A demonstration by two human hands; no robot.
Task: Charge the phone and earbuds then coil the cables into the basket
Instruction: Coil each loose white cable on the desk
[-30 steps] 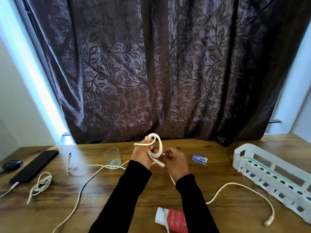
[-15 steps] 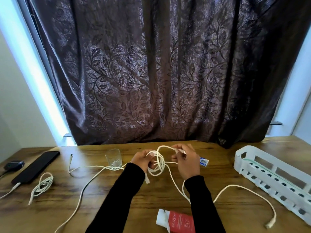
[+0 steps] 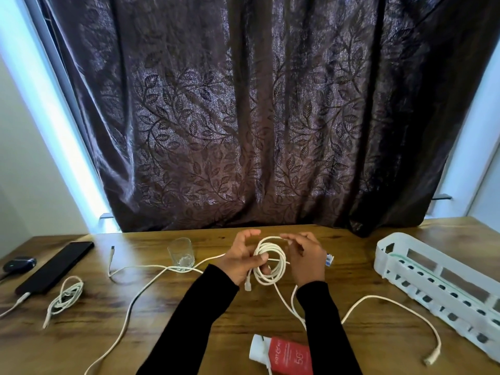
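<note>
White cable coil: several loops, held above the wooden surface in front of the dark leaf-patterned curtain. Left hand grips the coil's left side, thumb pressed across the strands, fingers curled behind; one plug end hangs just below this hand. Right hand is at the coil's right side, fingers bent over the top loop and pinching the strand there. The uncoiled remainder runs from the coil down between the black sleeves, then arcs right of the coil to a plug lying on the surface.

White slotted basket: well right of the coil, on the surface; contents cannot be told.

Black phone: far left of the coil, a cable plugged into its near end. Dark earbuds case: just left of the phone.

Small bundled white cable: left of the coil, near the phone.

Long loose white cable: left of the coil, passing by the drinking glass.

Red-and-white tube: below the coil, between the sleeves.

Small blue-and-white box: just right of the right hand, mostly hidden.
</note>
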